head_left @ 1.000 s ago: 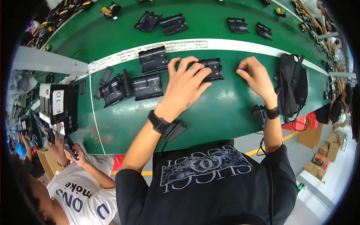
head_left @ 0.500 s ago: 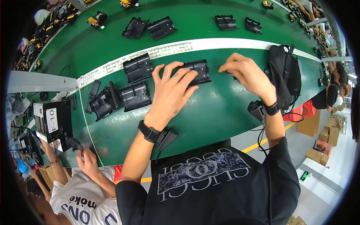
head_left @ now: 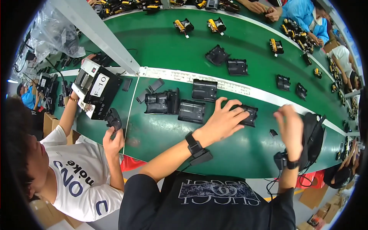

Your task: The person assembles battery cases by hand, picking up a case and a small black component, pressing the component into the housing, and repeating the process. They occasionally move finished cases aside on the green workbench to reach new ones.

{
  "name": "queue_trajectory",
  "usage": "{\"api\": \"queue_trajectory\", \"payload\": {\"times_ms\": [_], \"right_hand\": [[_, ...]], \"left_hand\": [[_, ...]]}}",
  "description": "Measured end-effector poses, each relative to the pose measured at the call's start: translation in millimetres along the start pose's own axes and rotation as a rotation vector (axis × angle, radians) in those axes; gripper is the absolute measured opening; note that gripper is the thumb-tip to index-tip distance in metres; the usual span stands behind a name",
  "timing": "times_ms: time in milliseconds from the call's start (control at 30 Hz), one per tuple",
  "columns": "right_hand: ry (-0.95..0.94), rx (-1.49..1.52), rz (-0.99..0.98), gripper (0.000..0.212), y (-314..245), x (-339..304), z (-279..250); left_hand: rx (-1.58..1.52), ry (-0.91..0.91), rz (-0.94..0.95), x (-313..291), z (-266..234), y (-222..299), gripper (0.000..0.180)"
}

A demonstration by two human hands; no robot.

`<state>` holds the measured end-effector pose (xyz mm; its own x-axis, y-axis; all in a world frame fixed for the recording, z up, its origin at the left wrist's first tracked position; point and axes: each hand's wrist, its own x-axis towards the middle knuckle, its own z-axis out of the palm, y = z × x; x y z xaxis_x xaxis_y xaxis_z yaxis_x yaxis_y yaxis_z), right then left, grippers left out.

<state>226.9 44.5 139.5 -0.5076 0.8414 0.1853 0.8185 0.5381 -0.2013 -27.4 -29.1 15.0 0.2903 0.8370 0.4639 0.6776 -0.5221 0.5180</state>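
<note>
My left hand (head_left: 224, 122) is curved over a black plastic housing (head_left: 250, 115), a ribbed half-shell lying on the green bench. Its fingers and thumb cover the left end of that piece. To its right my right hand (head_left: 290, 128) is raised and smeared by motion, so what its fingers hold, if anything, does not show. A small black part (head_left: 273, 133) lies on the bench between the housing and the right hand. Left of my left hand are two more black half-shells, the upper one (head_left: 204, 90) and the lower one (head_left: 191, 111), with a bulkier black housing (head_left: 161, 102) beyond them.
A black mesh bag (head_left: 313, 140) lies right of my right hand. Across the white divider strip (head_left: 168, 74), a green surface carries black shells (head_left: 237, 66) and yellow-black assemblies (head_left: 217, 26). At left, a co-worker's hand (head_left: 114, 142) holds a black part beside a labelled machine (head_left: 96, 90).
The view has swung left, bringing in more of the co-worker and machine. My left hand stays on the housing. My right hand has drawn slightly away from it, and the small black part shows more fully.
</note>
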Motion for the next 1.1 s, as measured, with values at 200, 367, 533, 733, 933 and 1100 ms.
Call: {"api": "queue_trajectory", "payload": {"times_ms": [200, 367, 533, 733, 933, 1100], "right_hand": [[0.126, 0.221, -0.179, 0.018, -21, 17, -69], [-0.078, 0.213, -0.214, 0.016, 23, 18, 54], [-0.008, 0.196, -0.195, 0.014, 31, 18, 89], [0.004, 0.163, -0.194, 0.016, 37, 17, 98], [-0.133, 0.116, -0.239, 0.018, 51, 28, 95], [-0.127, 0.102, -0.212, 0.017, 54, 24, 101]], "left_hand": [[0.068, -0.035, -0.037, 22, 10, -17, 0.055], [-0.011, -0.083, -0.031, 47, 30, -15, 0.057], [0.002, -0.061, -0.018, 49, 36, -16, 0.056], [0.031, -0.073, 0.005, 46, 43, -20, 0.05], [0.2, -0.061, 0.084, 50, 52, -17, 0.045], [0.252, -0.084, 0.111, 53, 56, -11, 0.045]]}}
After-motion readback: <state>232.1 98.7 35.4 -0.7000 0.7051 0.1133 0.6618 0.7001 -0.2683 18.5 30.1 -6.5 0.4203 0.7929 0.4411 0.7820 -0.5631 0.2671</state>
